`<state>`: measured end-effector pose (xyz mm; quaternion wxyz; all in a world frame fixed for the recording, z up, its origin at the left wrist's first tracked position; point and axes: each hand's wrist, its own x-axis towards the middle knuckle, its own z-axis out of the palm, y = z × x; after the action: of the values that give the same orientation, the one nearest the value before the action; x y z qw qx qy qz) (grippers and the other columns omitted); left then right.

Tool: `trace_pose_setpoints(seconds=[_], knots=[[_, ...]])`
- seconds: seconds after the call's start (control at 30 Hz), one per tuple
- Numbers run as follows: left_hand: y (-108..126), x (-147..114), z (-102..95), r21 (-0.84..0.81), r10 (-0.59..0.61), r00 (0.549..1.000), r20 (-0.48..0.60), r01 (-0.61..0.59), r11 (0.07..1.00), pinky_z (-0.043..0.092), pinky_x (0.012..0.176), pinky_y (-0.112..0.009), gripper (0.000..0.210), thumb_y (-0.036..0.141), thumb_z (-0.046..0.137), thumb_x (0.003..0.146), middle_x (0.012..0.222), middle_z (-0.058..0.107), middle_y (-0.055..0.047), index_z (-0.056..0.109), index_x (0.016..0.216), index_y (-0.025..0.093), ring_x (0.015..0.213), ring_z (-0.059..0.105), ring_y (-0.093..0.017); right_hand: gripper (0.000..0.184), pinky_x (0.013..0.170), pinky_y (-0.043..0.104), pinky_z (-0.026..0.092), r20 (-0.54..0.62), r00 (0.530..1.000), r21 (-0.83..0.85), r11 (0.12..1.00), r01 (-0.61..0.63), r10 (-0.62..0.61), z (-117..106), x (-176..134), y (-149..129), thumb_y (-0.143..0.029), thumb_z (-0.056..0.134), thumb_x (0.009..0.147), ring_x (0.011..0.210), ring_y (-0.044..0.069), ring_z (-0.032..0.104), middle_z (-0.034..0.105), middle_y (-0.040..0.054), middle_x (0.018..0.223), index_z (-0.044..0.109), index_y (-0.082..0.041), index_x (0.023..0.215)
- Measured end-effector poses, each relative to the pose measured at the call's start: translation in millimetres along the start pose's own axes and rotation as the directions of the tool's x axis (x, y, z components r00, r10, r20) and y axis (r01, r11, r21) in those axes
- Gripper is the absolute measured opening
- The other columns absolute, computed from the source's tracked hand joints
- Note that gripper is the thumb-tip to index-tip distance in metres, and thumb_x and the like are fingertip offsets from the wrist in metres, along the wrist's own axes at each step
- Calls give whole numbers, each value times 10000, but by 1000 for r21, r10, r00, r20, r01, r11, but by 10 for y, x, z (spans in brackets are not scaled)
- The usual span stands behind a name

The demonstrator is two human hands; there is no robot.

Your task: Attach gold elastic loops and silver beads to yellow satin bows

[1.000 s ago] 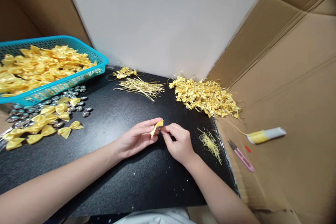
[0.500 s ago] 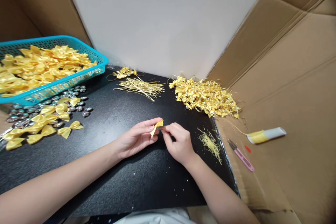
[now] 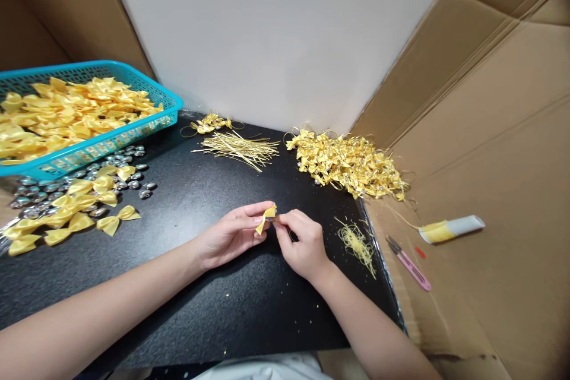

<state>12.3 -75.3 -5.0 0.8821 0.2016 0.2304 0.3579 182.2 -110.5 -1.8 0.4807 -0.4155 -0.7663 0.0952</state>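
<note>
Between the thumb and fingers of my left hand [image 3: 236, 234] is a yellow satin ribbon bow [image 3: 266, 219], held above the black table [image 3: 214, 309]. My right hand [image 3: 303, 243] is closed in a pinch right beside the bow's right side. What its fingertips grip is too small and covered to make out. Left of my hands, loose yellow bows [image 3: 73, 222] lie among shiny silver heart-like beads [image 3: 129, 175]. Beyond my hands is a bunch of gold cords [image 3: 243, 149].
A blue basket [image 3: 146, 124] full of bows stands back left. Finished-looking bows with loops form a pile [image 3: 347, 163] back right, with a smaller group [image 3: 211, 123] behind the cords. Thread scraps [image 3: 357, 246], pink thread snips [image 3: 409, 264] and a thread roll [image 3: 452, 230] lie right.
Both hands stay in nearly the same place. The bow has turned slightly in my left fingers, showing more of its face.
</note>
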Motion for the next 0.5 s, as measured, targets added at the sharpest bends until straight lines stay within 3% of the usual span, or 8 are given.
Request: trace_pose_setpoints(seconds=[0.5], knots=[[15,-10,26,-27,9,1000,-7,-9,1000,508,589,-172,310,22,791,641,802,696,-36,719,933,100,636,613,-85,174,588,259,466,24,998,53,997,-61,60,10,-3,20,-147,496,901,613,137,554,615,24,675,606,-192,774]])
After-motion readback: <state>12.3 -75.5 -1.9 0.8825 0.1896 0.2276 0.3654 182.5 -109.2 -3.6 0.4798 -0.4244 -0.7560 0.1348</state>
